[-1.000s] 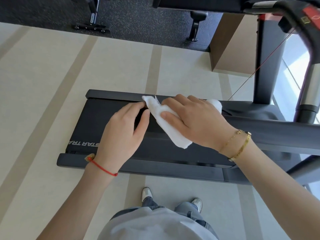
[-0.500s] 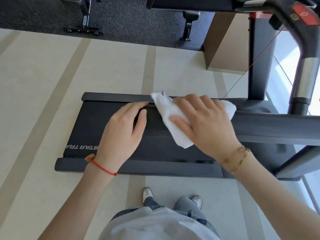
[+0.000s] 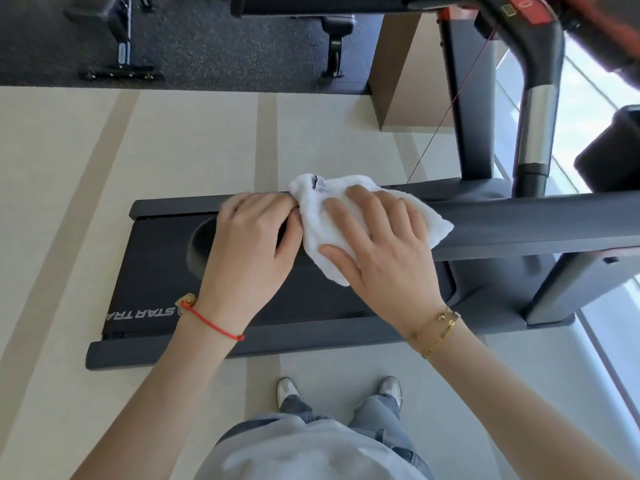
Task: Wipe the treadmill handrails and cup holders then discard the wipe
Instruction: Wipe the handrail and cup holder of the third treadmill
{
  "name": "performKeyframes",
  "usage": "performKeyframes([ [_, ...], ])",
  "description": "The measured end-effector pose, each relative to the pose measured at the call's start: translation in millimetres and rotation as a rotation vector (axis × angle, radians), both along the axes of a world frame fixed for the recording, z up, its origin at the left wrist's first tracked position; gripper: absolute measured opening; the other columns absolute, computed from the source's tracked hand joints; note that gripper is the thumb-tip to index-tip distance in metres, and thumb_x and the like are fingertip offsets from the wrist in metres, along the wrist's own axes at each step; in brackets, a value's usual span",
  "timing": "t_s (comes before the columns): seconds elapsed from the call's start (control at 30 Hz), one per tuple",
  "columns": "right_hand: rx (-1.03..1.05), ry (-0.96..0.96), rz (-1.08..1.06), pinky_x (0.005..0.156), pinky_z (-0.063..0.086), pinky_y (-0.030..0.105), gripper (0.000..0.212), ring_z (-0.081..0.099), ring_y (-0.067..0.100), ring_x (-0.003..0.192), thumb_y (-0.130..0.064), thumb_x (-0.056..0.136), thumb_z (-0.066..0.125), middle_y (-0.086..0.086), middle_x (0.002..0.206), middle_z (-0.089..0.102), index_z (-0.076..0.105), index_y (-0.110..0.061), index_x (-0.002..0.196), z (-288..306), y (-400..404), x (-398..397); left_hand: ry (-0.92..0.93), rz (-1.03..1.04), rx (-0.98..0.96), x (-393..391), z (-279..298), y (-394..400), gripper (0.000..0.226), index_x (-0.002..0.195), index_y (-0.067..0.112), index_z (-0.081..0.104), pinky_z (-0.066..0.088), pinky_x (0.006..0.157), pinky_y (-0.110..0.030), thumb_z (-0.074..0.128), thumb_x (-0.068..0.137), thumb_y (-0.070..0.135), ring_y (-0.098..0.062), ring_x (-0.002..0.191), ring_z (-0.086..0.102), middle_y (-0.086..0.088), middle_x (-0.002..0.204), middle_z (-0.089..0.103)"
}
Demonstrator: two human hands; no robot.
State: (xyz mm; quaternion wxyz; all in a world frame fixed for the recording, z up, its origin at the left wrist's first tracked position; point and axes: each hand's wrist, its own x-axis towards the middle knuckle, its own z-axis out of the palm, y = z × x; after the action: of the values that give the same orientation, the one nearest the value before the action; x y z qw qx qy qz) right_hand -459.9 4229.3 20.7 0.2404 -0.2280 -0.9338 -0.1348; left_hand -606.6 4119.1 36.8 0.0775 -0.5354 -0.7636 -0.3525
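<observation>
The white wipe (image 3: pixel 311 216) is draped over the dark grey treadmill handrail (image 3: pixel 519 226), which runs in from the right across the middle of the view. My right hand (image 3: pixel 381 247) lies on the wipe with fingers spread and presses it onto the rail. My left hand (image 3: pixel 249 244) grips the rail just left of the wipe, fingers curled over its top and touching the wipe's edge. The rail's rounded free end (image 3: pixel 199 244) shows left of that hand. No cup holder can be made out.
Below the rail lies the treadmill belt (image 3: pixel 156 271) with its grey side rails. The black upright (image 3: pixel 474 116) and a console grip with a silver sleeve (image 3: pixel 535 126) rise at the right. Gym machines (image 3: pixel 121 39) stand on dark matting behind. My shoes (image 3: pixel 287 389) are on the pale floor.
My left hand has curled its fingers round the rail. My right hand has flattened and spread on the wipe, which now lies bunched further over the rail's top.
</observation>
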Motion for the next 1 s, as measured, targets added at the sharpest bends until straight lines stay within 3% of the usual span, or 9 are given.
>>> performKeyframes([
  [0.13,-0.027,0.040,-0.038,0.093,0.041,0.047,0.047,0.050,0.035,0.112,-0.050,0.102,0.035,0.010,0.134,0.054,0.056,-0.019,0.130,-3.0,21.0,30.7,-0.007,-0.053,-0.020,23.5,0.9,22.3,0.018,0.083,0.006,0.063,0.044,0.081,-0.038,0.051,0.096,0.007,-0.023,0.068,0.050,0.000,0.074,0.061],
  [0.27,-0.021,0.054,-0.077,0.095,0.037,0.046,0.047,0.048,0.035,0.115,-0.050,0.102,0.034,0.010,0.134,0.053,0.055,-0.019,0.131,-4.4,47.4,63.9,-0.010,-0.112,-0.011,56.0,4.4,50.7,0.018,0.083,0.005,0.063,0.040,0.078,-0.033,0.051,0.096,0.008,-0.015,0.066,0.041,0.003,0.072,0.058],
  [0.5,-0.044,0.091,-0.122,0.099,0.033,0.043,0.047,0.047,0.033,0.116,-0.049,0.102,0.034,0.010,0.132,0.053,0.056,-0.017,0.129,2.1,101.8,130.9,-0.039,-0.192,-0.010,120.9,10.2,103.1,0.015,0.095,0.008,0.068,0.045,0.083,-0.038,0.053,0.097,0.011,-0.022,0.078,0.060,0.001,0.088,0.068],
  [0.73,-0.037,0.160,-0.108,0.095,0.035,0.043,0.040,0.045,0.030,0.110,-0.043,0.101,0.037,0.009,0.127,0.056,0.058,-0.017,0.124,6.5,158.1,198.8,-0.044,-0.216,0.004,191.0,16.5,169.1,0.017,0.086,0.005,0.063,0.042,0.076,-0.036,0.052,0.097,0.011,-0.019,0.071,0.048,0.005,0.077,0.057],
  [1.0,-0.029,0.173,-0.117,0.098,0.034,0.044,0.039,0.045,0.031,0.115,-0.043,0.102,0.035,0.008,0.131,0.052,0.054,-0.019,0.126,12.4,220.4,276.8,-0.048,-0.221,-0.005,260.7,23.0,223.1,0.016,0.103,0.011,0.069,0.046,0.088,-0.036,0.053,0.098,0.015,-0.018,0.088,0.061,0.003,0.096,0.070],
])
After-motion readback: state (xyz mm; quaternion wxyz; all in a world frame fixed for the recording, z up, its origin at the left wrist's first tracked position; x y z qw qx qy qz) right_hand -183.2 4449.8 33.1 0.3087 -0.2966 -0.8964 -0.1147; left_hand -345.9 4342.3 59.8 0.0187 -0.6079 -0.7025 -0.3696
